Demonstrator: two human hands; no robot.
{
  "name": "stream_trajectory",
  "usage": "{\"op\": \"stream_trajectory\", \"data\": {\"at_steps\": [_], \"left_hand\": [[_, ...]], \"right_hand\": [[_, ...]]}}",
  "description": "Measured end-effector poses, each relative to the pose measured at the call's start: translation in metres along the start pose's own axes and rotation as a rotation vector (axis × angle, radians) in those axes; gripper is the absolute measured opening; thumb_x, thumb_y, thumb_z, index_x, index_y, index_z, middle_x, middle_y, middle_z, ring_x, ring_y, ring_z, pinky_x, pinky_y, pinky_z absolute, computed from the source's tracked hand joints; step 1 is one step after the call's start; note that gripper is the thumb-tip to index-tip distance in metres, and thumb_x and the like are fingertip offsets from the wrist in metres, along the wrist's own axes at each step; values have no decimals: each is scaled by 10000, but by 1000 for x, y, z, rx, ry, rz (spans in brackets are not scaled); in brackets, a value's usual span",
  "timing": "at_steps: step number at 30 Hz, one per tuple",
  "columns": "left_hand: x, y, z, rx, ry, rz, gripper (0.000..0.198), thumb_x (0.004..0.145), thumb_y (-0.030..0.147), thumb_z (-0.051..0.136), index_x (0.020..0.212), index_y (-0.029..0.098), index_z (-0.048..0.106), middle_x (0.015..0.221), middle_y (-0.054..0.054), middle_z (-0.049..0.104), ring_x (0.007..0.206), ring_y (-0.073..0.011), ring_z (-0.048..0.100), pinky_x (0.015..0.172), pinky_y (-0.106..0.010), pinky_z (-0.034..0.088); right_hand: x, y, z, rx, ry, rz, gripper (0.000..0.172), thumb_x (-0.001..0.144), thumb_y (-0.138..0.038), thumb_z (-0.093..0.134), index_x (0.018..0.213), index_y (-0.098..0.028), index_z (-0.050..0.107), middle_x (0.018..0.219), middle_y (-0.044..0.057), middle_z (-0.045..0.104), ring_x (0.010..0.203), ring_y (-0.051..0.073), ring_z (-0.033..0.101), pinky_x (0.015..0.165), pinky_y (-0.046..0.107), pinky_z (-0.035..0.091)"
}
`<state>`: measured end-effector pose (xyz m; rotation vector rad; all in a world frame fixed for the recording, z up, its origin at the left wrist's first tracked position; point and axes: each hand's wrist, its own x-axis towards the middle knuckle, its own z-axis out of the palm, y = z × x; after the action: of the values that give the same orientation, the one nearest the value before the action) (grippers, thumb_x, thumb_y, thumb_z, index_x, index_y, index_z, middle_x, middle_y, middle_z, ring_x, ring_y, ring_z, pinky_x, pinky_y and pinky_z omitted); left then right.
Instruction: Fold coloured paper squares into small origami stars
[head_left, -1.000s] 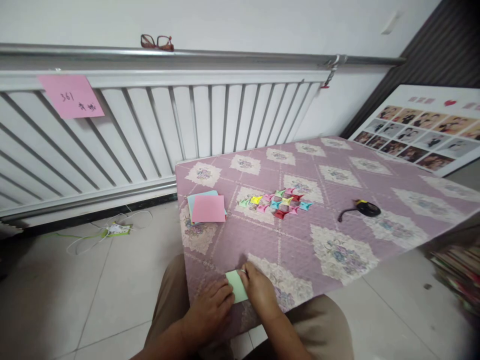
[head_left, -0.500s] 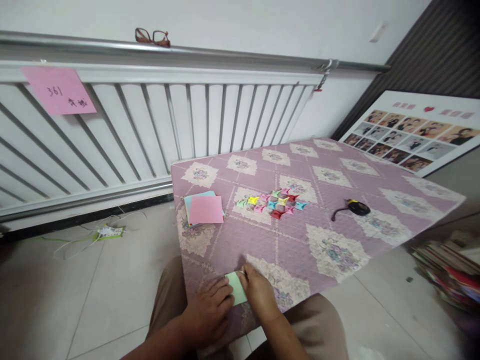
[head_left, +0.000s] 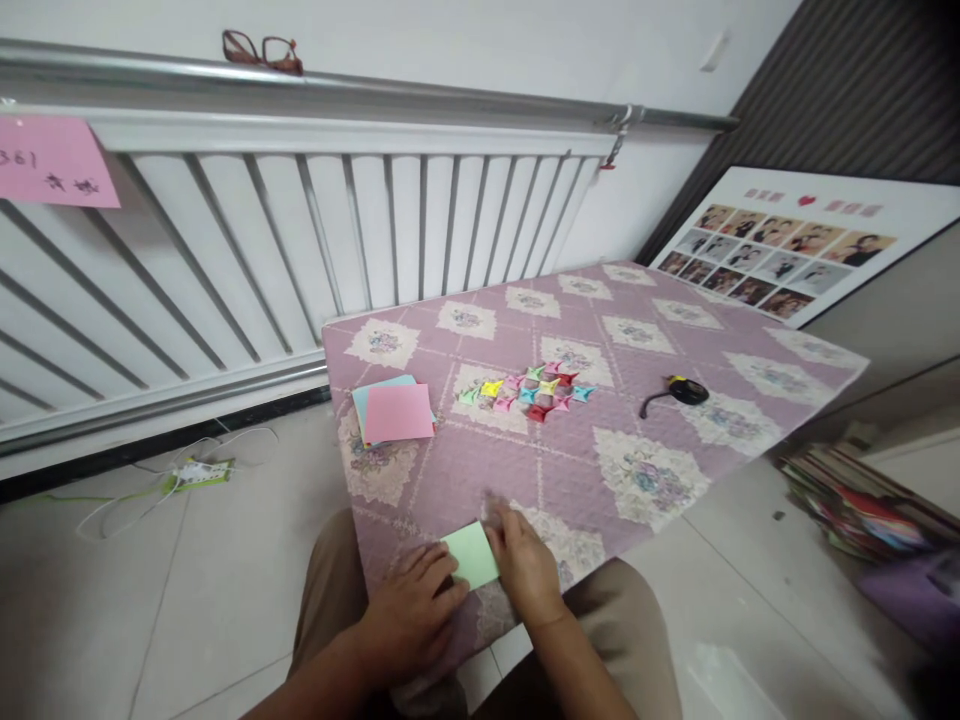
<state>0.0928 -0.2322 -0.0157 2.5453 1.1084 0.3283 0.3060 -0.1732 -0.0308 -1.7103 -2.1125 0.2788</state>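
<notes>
The left hand (head_left: 412,602) lies unclenched across the green paper's (head_left: 475,556) left side, by the worktop's (head_left: 469,478) near edge; the right hand's (head_left: 529,568) blurred grip I can't tell. Uneven pressure might skew the sheet.

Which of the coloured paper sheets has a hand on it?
The pale green sheet, partly covered by the left hand. The pink sheet and blue sheet lie overlapping, apart from both hands.
</notes>
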Motion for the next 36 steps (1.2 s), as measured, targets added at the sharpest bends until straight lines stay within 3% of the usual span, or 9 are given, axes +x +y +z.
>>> {"op": "stream_trajectory", "data": {"at_steps": [3,6,10,13,18,30,36], "left_hand": [[0,1,1,26,29,10,455,833,259,557,1282,247,480,1325,-61,484,1301,-263,343,1099,-449,296],[0,2,2,46,66,19,441,837,256,557,1274,246,494,1322,-67,488,1292,-261,355,1084,-447,325],[1,2,3,77,94,29,413,840,242,551,1252,238,520,1283,-65,520,1278,-252,382,1075,-426,350],[0,2,5,115,119,34,422,837,230,547,1259,235,521,1268,-66,535,1261,-249,408,1064,-421,370],[0,2,7,159,157,52,410,826,217,545,1235,223,546,1250,-78,552,1242,-249,436,1034,-418,409],[-2,1,11,225,114,89,453,807,134,474,1255,174,522,1263,-112,544,1256,-263,434,1010,-450,440],[-3,1,11,236,104,85,451,794,127,473,1240,172,524,1275,-122,535,1264,-268,432,1006,-454,445]], "right_hand": [[-16,7,-13,7,69,-19,299,924,-213,340,1115,-144,560,977,127,660,938,237,615,838,376,472],[-45,0,-18,14,71,-109,240,910,-217,415,1063,-215,599,1013,69,672,964,213,604,894,374,442],[-83,-19,-5,-92,134,-352,314,879,-145,455,1156,-228,579,1139,39,665,1080,197,574,967,374,354],[-96,-28,6,-122,128,-396,362,868,-159,473,1218,-210,551,1205,28,645,1174,198,520,1052,383,241],[-101,-28,9,-141,105,-401,393,865,-201,499,1256,-184,526,1292,40,592,1259,209,445,1109,411,139],[-101,-23,2,-44,48,-368,388,932,-373,479,1278,-203,516,1340,10,553,1281,197,415,1103,382,169],[-102,-20,9,-15,3,-355,538,908,-472,484,1367,-198,425,1377,21,516,1275,207,413,1098,360,173]]}}
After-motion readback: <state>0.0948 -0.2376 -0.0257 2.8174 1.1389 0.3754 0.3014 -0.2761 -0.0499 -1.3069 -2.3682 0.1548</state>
